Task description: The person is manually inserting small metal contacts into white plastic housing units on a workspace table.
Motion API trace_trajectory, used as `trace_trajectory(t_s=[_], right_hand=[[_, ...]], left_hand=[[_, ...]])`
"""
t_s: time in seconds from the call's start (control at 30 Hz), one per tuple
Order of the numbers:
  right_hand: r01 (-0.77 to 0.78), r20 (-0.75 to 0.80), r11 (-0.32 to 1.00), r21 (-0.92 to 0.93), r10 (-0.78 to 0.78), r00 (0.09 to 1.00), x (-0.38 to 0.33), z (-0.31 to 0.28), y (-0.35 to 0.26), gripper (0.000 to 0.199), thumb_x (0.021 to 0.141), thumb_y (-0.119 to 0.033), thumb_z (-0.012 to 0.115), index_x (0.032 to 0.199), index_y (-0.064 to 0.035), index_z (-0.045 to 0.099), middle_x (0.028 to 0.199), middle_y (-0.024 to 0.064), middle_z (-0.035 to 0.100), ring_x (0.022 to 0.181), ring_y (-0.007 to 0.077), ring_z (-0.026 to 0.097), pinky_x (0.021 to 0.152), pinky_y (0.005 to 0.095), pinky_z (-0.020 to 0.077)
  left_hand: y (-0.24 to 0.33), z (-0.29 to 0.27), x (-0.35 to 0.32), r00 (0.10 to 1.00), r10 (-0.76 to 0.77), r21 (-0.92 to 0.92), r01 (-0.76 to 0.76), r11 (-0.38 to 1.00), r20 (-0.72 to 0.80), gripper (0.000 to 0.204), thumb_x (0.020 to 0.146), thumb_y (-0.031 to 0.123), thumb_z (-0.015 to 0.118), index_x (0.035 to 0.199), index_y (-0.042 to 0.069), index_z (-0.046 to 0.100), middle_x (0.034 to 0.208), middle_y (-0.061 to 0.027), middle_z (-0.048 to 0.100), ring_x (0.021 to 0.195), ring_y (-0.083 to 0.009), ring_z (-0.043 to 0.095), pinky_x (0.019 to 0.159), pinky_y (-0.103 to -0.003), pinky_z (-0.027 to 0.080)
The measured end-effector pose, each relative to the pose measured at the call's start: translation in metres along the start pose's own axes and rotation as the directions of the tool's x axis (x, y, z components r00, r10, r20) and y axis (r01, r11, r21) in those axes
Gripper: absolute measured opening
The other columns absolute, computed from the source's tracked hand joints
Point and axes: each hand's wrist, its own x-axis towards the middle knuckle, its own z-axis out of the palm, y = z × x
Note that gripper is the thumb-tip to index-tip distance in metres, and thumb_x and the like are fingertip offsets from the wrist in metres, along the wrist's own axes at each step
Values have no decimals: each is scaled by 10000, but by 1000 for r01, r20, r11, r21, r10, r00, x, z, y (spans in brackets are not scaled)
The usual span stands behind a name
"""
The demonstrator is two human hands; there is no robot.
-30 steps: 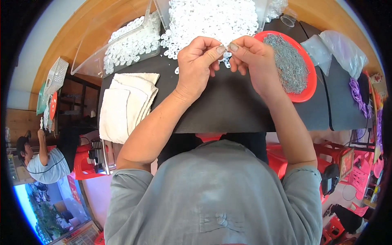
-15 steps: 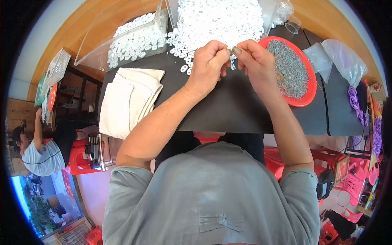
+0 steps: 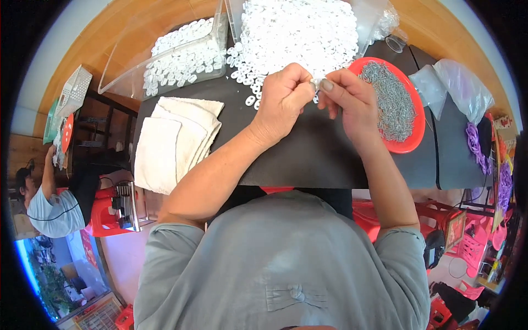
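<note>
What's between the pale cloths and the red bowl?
The head view shows the left hand, the right hand, loose white pieces and dark tabletop there.

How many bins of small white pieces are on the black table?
2. The smaller bin stands at the left, beyond the folded cloths; the larger bin is straight ahead, beyond the left hand. The picture's top edge crops it, so any behind may be hidden.
</note>
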Motion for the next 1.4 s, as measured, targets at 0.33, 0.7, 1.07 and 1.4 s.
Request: trace_trajectory(t_s=[0.33,0.7,1.07,1.4], right_hand=[[39,-118,999,-14,-41,992,-1,2,-5,202,950,-206,587,944,-11,639,643,22,560,552,74,491,494,194,341],[40,-103,998,-38,-44,994,-2,1,-6,194,949,-202,593,935,-17,648,644,9,561,542,55,470,493,189,337],[-5,-14,991,-131,4,1000,1,1,-3,200,945,-215,596,925,-23,647,667,10,589,549,58,493,498,199,370],[-75,-26,992,105,78,997,7,-5,-6,195,949,-187,585,892,-3,612,632,13,520,583,121,575,478,208,374]], left_hand=[[0,-3,4,999,-38,-74,36,997,-27,114,898,128,550,836,33,558,657,-8,547,524,-65,473,465,-217,377],[2,0,1,998,-55,-17,54,998,-43,125,901,138,555,833,33,568,654,1,546,524,-55,472,461,-212,381],[-5,3,-1,999,-32,-6,32,999,-12,131,914,131,542,838,31,579,643,3,539,524,-54,481,456,-207,380],[5,0,4,985,-170,-218,174,960,37,133,925,137,593,950,10,619,733,-35,593,569,-78,529,482,-206,418]])
